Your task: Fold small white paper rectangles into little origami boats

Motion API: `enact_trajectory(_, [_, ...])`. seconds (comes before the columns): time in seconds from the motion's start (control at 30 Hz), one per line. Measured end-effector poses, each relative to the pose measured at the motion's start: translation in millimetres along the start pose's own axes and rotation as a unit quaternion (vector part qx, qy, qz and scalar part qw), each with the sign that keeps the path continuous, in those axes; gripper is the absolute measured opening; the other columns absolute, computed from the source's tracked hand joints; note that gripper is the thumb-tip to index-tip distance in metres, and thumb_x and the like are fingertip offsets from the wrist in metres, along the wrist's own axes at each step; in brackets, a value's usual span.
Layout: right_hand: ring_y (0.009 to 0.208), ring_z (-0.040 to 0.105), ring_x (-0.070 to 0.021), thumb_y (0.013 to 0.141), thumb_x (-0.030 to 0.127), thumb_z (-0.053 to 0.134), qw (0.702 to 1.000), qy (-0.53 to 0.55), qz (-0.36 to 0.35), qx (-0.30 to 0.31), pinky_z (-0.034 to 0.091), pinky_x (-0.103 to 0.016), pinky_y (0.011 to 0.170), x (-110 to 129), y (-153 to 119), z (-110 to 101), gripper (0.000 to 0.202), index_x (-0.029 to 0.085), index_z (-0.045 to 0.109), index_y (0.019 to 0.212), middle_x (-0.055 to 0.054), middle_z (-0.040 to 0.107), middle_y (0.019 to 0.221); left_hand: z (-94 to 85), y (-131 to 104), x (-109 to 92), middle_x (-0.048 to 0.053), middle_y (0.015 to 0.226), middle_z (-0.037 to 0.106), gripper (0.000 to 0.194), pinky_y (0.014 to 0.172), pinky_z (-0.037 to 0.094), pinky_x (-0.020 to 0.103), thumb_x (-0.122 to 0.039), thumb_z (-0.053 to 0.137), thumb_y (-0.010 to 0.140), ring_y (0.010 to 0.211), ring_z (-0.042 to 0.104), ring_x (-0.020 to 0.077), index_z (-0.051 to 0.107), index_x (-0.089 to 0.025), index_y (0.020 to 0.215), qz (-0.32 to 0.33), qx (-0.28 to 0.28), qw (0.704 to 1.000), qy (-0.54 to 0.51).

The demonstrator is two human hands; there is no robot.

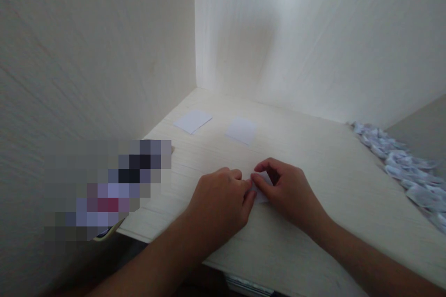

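Left hand (221, 204) and right hand (292, 190) close together, with fingertips at a small white paper piece (261, 196) between them, over the pale tabletop (334, 171); cannot tell how firmly pinched on either side. For neat work, probably best to steady the paper with left fingertips, press lightly with right thumb and forefinger, and keep edges lined up. Beyond the left hand, one flat white sheet (193, 121); nearer, beyond the gap between both hands, another sheet (241, 131). Well out past the right hand, a long heap of white pieces (397, 158).
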State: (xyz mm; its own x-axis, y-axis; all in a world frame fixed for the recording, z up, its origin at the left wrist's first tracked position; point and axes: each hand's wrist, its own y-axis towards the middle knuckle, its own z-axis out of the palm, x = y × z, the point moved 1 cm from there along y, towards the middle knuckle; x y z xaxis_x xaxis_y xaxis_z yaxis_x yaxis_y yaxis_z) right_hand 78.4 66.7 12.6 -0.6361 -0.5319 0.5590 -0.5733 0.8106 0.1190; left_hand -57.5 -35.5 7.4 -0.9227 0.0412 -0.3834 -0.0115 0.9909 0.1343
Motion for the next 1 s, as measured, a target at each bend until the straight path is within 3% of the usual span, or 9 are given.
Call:
enact_trajectory(0.3, [0.065,0.066,-0.02,0.083,0.025,0.063,0.994,-0.067,-0.066,-0.061,0.047,-0.03,0.059,4.8,-4.4,2.6,0.011,0.02,0.072,0.086,-0.004,0.073,0.074,-0.5,-0.8,0.9,0.006,0.084,0.072,0.029,0.067,0.052,0.036,-0.032,0.051,0.099,0.081,0.068,0.0254,0.078,-0.021,0.098,0.012,-0.015,1.0,-0.003])
enact_trajectory(0.53, [0.061,0.067,-0.0191,0.083,0.024,0.066,0.994,-0.069,-0.07,-0.052,0.046,-0.029,0.056,5.2,0.1,1.0,0.008,0.02,0.072,0.08,-0.003,0.073,0.07,-1.3,-0.8,-0.4,0.007,0.087,0.073,0.03,0.07,0.053,0.039,-0.032,0.05,0.1,0.085,0.069,0.0272,0.077,-0.02,0.102,0.003,-0.004,1.0,0.004])
enact_trajectory(0.7, [0.061,0.068,-0.0183,0.085,0.022,0.067,0.992,-0.068,-0.094,-0.05,0.048,-0.028,0.057,0.6,-3.8,0.6,0.008,0.018,0.073,0.088,-0.004,0.074,0.073,-0.7,-1.5,-0.8,0.007,0.086,0.074,0.03,0.071,0.053,0.038,-0.032,0.049,0.1,0.085,0.069,0.0271,0.077,-0.02,0.1,0.006,-0.004,1.0,0.01])
enact_trajectory(0.83, [0.066,0.07,-0.0195,0.088,0.017,0.062,0.978,-0.114,-0.162,-0.068,0.052,-0.03,0.062,-4.0,-8.2,2.0,0.012,0.017,0.073,0.094,-0.006,0.076,0.081,-0.1,-2.4,-0.4,0.007,0.084,0.074,0.033,0.07,0.052,0.038,-0.033,0.047,0.101,0.083,0.068,0.0262,0.077,-0.02,0.096,0.006,-0.01,1.0,0.015])
enact_trajectory(1.0, [0.068,0.068,-0.0192,0.092,0.017,0.057,0.953,-0.135,-0.263,-0.073,0.052,-0.03,0.064,-9.5,-11.6,-2.3,0.015,0.018,0.071,0.088,-0.007,0.074,0.078,-1.5,-3.0,0.2,0.007,0.086,0.075,0.029,0.071,0.052,0.038,-0.033,0.05,0.1,0.083,0.068,0.0259,0.077,-0.022,0.102,0.007,-0.009,1.0,0.012])
